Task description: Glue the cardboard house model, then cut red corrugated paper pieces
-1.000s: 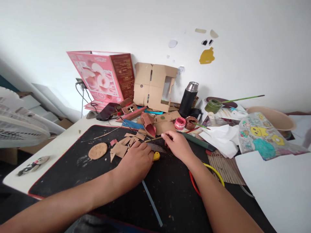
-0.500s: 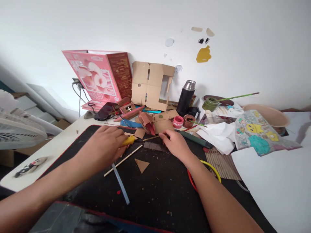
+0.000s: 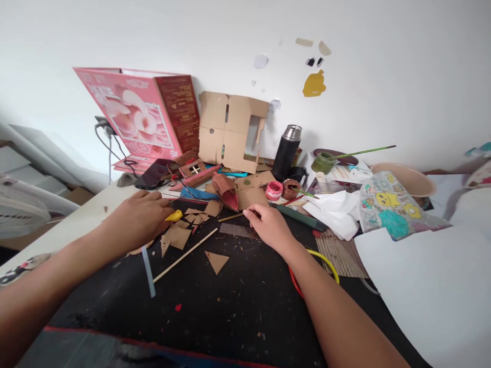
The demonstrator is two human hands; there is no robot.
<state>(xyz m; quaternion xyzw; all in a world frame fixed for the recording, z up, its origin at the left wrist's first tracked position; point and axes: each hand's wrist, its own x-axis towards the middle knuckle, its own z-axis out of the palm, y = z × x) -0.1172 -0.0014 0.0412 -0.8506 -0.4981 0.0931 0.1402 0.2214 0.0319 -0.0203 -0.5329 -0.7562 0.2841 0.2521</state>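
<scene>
My left hand [image 3: 143, 217] is closed, palm down, around a yellow tool [image 3: 174, 215]. Only its rounded yellow end shows, so I cannot tell its kind. From beneath that hand a pale blue-grey strip [image 3: 149, 273] sticks out toward me. My right hand [image 3: 268, 225] pinches the near end of a thin wooden stick [image 3: 230, 217], which points left. Under its fingers lies a clear plastic strip [image 3: 238, 230]. Between the hands are cut cardboard scraps [image 3: 178, 237], a longer pale stick [image 3: 186, 255] and a cardboard triangle [image 3: 217, 261] on the black mat [image 3: 215, 317].
Behind the hands stand red-painted cardboard pieces [image 3: 226, 190], paint pots [image 3: 274, 190], a black thermos [image 3: 286, 153], a cardboard panel [image 3: 215, 115] and a pink box [image 3: 134, 112]. White tissue [image 3: 333, 212], paper [image 3: 429, 281] and a yellow-red ring [image 3: 326, 260] lie to the right.
My left hand has drawn left with the yellow tool and the pale strip, uncovering cardboard scraps. My right hand keeps its place at the thin stick. The view has shifted slightly.
</scene>
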